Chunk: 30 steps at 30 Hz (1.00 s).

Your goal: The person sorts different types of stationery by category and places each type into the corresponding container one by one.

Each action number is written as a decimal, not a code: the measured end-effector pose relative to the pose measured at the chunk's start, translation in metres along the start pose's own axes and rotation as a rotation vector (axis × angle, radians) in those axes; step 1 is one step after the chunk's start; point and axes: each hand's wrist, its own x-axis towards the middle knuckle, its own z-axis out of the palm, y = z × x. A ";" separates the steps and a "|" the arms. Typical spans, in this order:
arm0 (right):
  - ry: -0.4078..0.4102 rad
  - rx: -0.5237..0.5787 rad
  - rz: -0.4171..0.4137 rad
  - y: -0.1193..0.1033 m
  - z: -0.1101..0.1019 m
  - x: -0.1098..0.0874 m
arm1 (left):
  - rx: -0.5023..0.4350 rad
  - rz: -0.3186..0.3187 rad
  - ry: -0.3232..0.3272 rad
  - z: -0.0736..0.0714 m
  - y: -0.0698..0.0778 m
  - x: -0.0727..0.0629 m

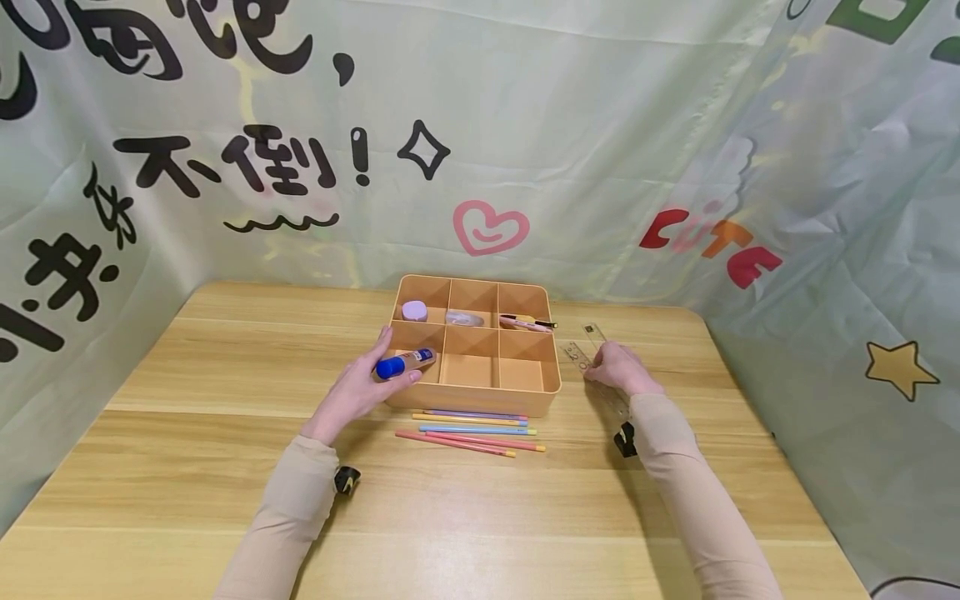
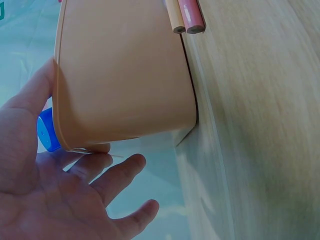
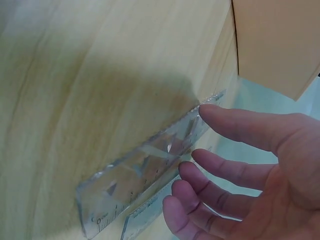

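An orange desk organizer with six compartments stands at the back of the table. My left hand rests against its front left corner, fingers spread along the side and thumb toward the front. A glue stick leans in the front left compartment, its blue cap jutting over the rim between thumb and forefinger. To the organizer's right, my right hand pinches a clear ruler by its edges between thumb and fingertips. A second clear ruler lies close beside it, partly behind the fingers.
Several pencils lie in front of the organizer. Its back row holds a small lilac container, a translucent lilac item and a few pens. A printed cloth hangs behind and around the wooden table.
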 end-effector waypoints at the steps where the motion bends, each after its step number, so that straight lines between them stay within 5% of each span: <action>1: 0.003 -0.003 -0.002 0.000 0.000 0.000 | 0.000 0.000 -0.001 0.000 0.000 0.000; 30: 0.045 0.071 -0.029 0.000 0.002 -0.007 | -0.006 -0.028 -0.010 0.000 0.000 0.000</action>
